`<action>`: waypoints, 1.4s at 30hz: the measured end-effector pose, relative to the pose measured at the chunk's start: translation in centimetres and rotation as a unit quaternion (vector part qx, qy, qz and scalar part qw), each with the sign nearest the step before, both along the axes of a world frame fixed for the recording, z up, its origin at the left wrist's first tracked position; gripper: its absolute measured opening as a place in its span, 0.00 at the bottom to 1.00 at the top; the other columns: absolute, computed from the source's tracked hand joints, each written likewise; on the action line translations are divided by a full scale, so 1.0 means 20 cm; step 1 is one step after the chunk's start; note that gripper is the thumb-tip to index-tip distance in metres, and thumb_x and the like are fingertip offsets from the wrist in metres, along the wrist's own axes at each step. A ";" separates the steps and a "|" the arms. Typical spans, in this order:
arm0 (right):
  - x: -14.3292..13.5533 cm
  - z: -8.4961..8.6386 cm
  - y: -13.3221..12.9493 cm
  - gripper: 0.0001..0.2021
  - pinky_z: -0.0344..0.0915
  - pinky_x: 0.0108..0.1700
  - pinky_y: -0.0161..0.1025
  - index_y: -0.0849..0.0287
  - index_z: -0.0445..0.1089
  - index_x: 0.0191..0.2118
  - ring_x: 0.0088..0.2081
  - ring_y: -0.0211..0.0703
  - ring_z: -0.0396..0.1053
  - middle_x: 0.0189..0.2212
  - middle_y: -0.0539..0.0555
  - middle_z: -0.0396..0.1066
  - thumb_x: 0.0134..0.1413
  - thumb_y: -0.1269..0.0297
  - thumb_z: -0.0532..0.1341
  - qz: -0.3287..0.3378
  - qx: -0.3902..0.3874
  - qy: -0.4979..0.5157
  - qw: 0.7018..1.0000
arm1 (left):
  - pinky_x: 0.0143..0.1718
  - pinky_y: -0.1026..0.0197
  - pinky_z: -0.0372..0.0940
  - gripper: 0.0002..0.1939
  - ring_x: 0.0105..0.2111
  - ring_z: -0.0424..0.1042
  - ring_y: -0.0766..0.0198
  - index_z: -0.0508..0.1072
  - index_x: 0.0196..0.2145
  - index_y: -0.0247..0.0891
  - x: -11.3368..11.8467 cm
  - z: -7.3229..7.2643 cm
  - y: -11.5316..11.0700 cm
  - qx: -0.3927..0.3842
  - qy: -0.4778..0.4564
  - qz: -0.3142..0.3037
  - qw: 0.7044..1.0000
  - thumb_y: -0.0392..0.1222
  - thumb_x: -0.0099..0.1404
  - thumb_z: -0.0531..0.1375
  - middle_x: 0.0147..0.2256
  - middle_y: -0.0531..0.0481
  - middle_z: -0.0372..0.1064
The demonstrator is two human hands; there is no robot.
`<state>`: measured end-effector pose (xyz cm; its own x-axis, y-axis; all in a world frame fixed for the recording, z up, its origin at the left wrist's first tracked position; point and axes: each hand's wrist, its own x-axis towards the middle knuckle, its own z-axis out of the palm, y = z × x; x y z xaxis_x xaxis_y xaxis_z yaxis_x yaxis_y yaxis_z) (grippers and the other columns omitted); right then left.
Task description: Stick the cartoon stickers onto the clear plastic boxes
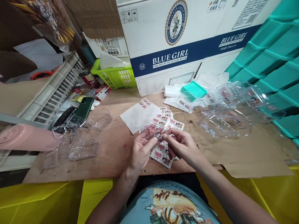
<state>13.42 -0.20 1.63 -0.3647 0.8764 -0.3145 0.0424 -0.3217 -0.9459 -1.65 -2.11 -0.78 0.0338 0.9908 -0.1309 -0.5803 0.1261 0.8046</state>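
Note:
Over the table's front edge, my left hand (140, 151) is closed on a clear plastic case (153, 127), its thumb lying along the near side. A sticker with pink lettering and cartoon cats (159, 134) shows on the case. At the right end of the case, the thumb and forefinger of my right hand (183, 143) pinch the edge beside the cat picture; the fingertips partly hide the contact. Beneath both hands lie sticker sheets (161, 154) with the same print. A mostly white sheet (134, 115) lies behind them, a few stickers at its top corner.
Clear cases with stickers (226, 123) pile up on cardboard at right, near a teal tray (193, 91). More clear cases (83, 149) lie left, by a pink bottle (30, 137) and green phone (84, 109). A beer carton (187, 59) and teal bins (275, 62) stand behind.

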 end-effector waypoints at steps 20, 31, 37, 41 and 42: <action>-0.02 -0.01 0.02 0.16 0.51 0.14 0.29 0.58 0.65 0.28 0.12 0.32 0.58 0.11 0.43 0.60 0.56 0.51 0.62 -0.043 0.059 -0.008 0.997 | 0.51 0.53 0.71 0.12 0.43 0.78 0.57 0.79 0.41 0.37 0.02 0.02 0.00 -0.016 0.010 0.012 1.000 0.34 0.57 0.67 0.42 0.45 0.79; -0.03 -0.04 0.03 0.17 0.50 0.16 0.31 0.58 0.64 0.26 0.14 0.32 0.57 0.13 0.44 0.59 0.57 0.51 0.61 -0.048 0.098 -0.029 0.994 | 0.52 0.49 0.70 0.05 0.42 0.78 0.56 0.80 0.35 0.39 0.02 0.01 0.00 -0.031 -0.021 0.029 0.999 0.38 0.60 0.65 0.39 0.47 0.80; -0.03 -0.07 0.04 0.16 0.48 0.16 0.31 0.58 0.64 0.26 0.14 0.32 0.57 0.12 0.44 0.58 0.59 0.51 0.60 -0.052 0.123 -0.052 0.990 | 0.54 0.47 0.68 0.10 0.47 0.77 0.52 0.80 0.39 0.35 0.00 0.01 0.00 -0.025 -0.039 0.014 0.999 0.34 0.60 0.60 0.43 0.44 0.79; -0.03 -0.07 0.03 0.16 0.47 0.17 0.31 0.57 0.63 0.26 0.14 0.32 0.56 0.13 0.44 0.58 0.60 0.52 0.59 -0.050 0.129 -0.050 0.989 | 0.55 0.46 0.67 0.13 0.47 0.76 0.52 0.80 0.40 0.37 0.01 0.00 -0.01 -0.030 -0.021 0.017 0.999 0.32 0.57 0.61 0.43 0.45 0.79; -0.03 -0.07 0.03 0.16 0.47 0.17 0.31 0.57 0.62 0.26 0.14 0.32 0.56 0.13 0.44 0.57 0.60 0.52 0.59 -0.050 0.131 -0.051 0.989 | 0.56 0.46 0.66 0.13 0.48 0.76 0.52 0.80 0.39 0.37 0.01 0.00 0.00 -0.031 -0.020 0.018 0.999 0.31 0.57 0.61 0.43 0.45 0.79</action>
<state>12.80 0.45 0.15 -0.2499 0.9629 -0.1017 0.1213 -0.0730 -0.9899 -1.44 -2.21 -0.83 0.0050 0.9815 -0.1914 -0.6175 0.1536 0.7715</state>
